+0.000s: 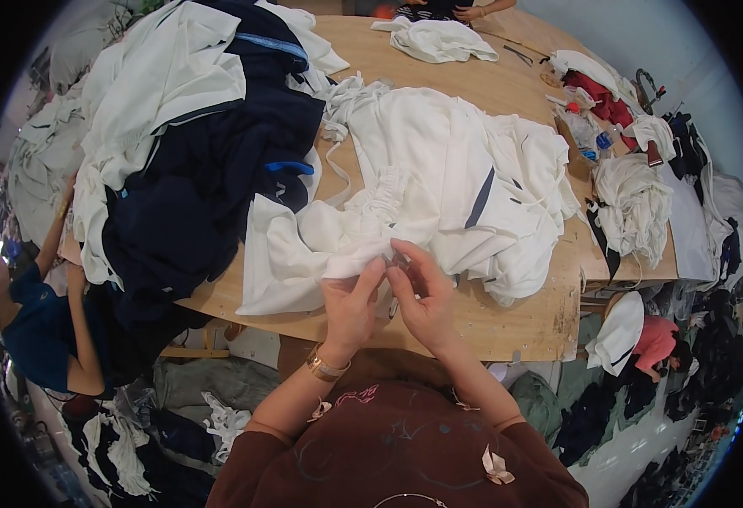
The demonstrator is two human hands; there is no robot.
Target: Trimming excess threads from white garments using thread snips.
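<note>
My left hand pinches the edge of a white garment with a gathered waistband, thumb and fingers pressed together. Close beside it, my right hand is closed on a small dark tool, which looks like thread snips and is mostly hidden by the fingers. Both hands meet at the garment's near edge, just over the front of the wooden table. More white garments with dark stripes lie in a heap just beyond my hands.
A tall pile of navy garments and white ones stands at the left. One person is beside it; another person's hand shows at the far edge. White clothes and a plastic bottle lie at the right. A person bends low there.
</note>
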